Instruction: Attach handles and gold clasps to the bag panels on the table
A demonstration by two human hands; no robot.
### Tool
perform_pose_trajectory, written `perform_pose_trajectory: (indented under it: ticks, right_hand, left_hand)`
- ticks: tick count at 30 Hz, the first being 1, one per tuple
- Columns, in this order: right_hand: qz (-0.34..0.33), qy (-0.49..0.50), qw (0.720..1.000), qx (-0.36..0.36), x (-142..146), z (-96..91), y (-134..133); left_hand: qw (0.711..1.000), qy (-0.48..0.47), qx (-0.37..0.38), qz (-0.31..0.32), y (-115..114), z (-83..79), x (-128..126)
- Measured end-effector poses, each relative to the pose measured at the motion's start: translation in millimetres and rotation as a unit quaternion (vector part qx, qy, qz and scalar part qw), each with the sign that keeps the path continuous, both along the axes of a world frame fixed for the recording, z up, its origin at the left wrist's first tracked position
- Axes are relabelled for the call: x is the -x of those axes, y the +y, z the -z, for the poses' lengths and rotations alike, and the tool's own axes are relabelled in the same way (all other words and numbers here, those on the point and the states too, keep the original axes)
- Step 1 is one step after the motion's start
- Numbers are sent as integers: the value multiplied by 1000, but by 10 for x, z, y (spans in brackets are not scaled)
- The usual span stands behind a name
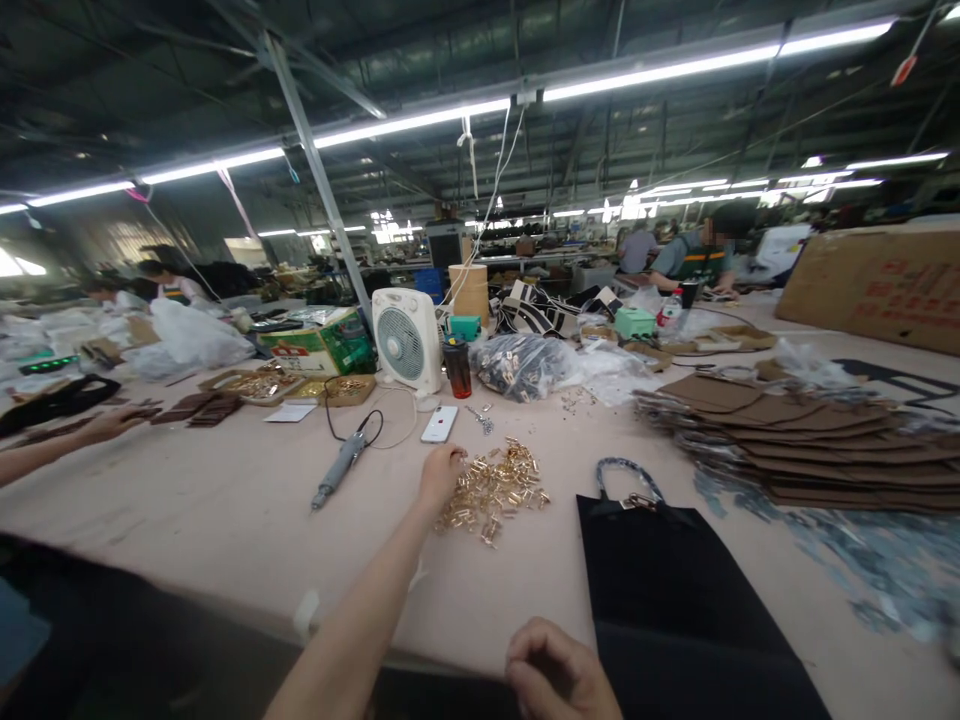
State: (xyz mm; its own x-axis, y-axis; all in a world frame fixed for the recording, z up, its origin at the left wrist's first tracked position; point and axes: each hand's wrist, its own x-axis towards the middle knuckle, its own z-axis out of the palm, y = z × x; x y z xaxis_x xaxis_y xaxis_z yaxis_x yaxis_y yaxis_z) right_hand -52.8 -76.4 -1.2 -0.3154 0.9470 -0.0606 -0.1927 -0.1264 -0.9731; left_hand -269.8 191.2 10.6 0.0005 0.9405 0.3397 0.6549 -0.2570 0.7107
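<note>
My left hand [441,475] reaches across the table to a loose pile of small gold-coloured metal fittings [499,490]. Its fingertips are bent together at the pile's left edge, and whatever they pinch is too small to make out. Low in the view, my right hand [559,668] hovers by the table's front edge, fingers loosely curled, with a gap between them and the thumb and nothing visible inside. Just right of it lies a flat black bag [675,600], its wrapped handle [630,465] pointing away from me and a metal clasp at its top.
A grey electric screwdriver [341,468], a white phone [439,424], a dark tumbler [457,368] and a white fan [409,340] stand or lie beyond my left arm. Brown panels [825,440] are stacked right. A co-worker's hand [112,424] rests at far left.
</note>
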Motion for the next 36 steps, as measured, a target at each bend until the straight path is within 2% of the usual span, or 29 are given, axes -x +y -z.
perform_pose_trajectory:
  ticks: [4, 7, 8, 9, 12, 13, 15, 18, 21, 29, 36]
  right_hand:
    - [122, 78, 989, 10, -93, -109, 77]
    - [237, 192, 951, 40, -157, -192, 163]
    - [269, 229, 934, 50, -183, -215, 189]
    - [294, 262, 917, 61, -213, -236, 211]
    - [329, 326, 882, 90, -311, -275, 248]
    - [331, 340, 875, 96, -343, -280, 249]
    - [325, 362, 868, 99, -402, -280, 237]
    - [312, 373, 869, 90, -475, -257, 202]
    - [304, 367, 875, 82, -519, -224, 173]
    - [306, 370, 873, 81, -497, -179, 161]
    - [315, 367, 871, 84, -469, -181, 141]
  left_hand:
    - [995, -102, -24, 6, -436, -38, -316]
    - [978, -206, 0, 29, -878, -34, -705]
    - [961, -273, 22, 41, -1043, -39, -846]
    - [931, -358, 53, 56, -1210, -49, -986]
    - [809, -559, 163, 86, -1675, -103, -1347]
    - [784, -583, 191, 90, -1801, -121, -1441]
    - [760, -601, 230, 92, -1996, -140, -1585]
    - [753, -602, 250, 94, -2159, -128, -1713]
    - [765, -588, 244, 99, -2229, -99, -1771]
    - [783, -564, 238, 107, -2282, -95, -1769]
    - [773, -581, 233, 100, -2338, -168, -1792]
